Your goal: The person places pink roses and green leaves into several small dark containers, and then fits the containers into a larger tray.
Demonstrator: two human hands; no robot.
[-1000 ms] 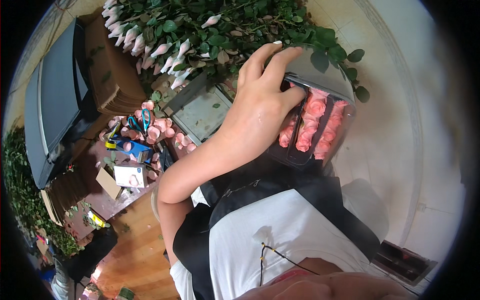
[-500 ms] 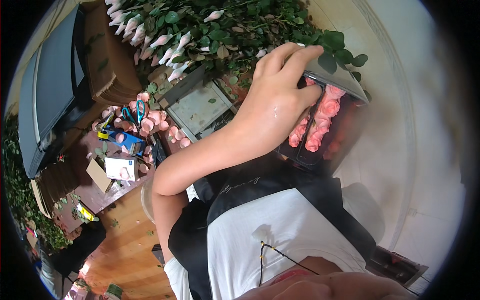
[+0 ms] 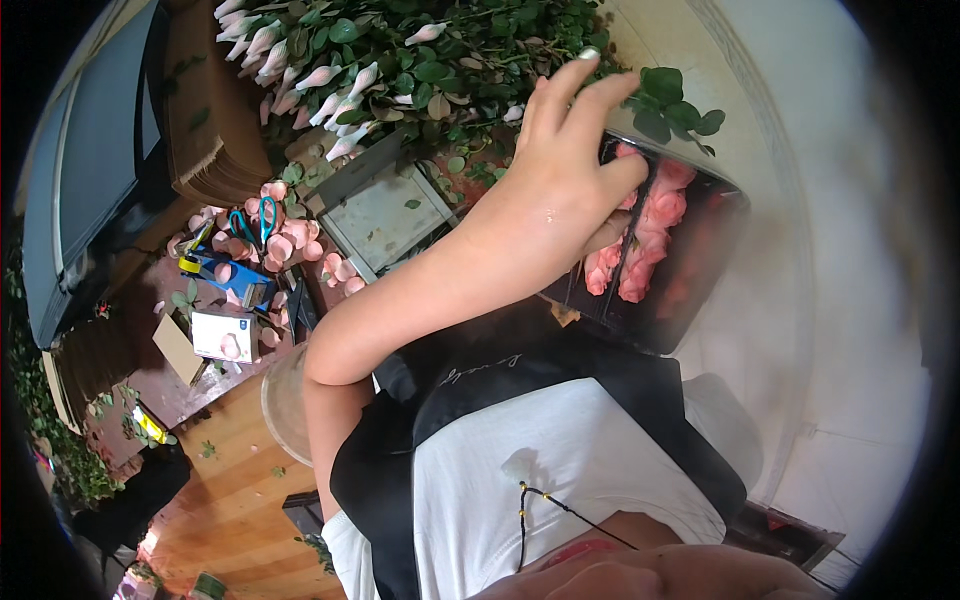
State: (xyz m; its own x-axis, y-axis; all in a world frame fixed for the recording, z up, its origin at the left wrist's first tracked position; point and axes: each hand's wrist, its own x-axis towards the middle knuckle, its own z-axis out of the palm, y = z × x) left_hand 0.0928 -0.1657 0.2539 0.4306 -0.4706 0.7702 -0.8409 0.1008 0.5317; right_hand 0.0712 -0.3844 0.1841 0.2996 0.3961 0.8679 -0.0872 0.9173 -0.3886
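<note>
My left hand (image 3: pixel 578 150) reaches across my front, its back toward me and its fingers spread apart, with no object gripped. The thumb hangs over a dark, shiny box (image 3: pixel 705 270) holding pink roses (image 3: pixel 655 228) in two rows, split by a dark bar. The box sits tilted above my black apron (image 3: pixel 580 365). Below the thumb a finger-like bit of skin shows against the roses; I cannot tell whether it belongs to my right hand, which is otherwise hidden. Green leaves (image 3: pixel 665 105) poke out beyond the box's far edge.
Pink-white wrapped rosebuds (image 3: pixel 335 110) on leafy stems fill the far side. At left lie teal-handled scissors (image 3: pixel 262 222), loose pink petals (image 3: pixel 285 250), a blue tool (image 3: pixel 228 275), a small white box (image 3: pixel 225 335) and a grey tray (image 3: pixel 390 215). Stacked cardboard (image 3: pixel 215 150) stands beyond.
My left hand's fingers have lifted off the box's far edge and spread upward. The box has tilted, so more of its dark right side shows.
</note>
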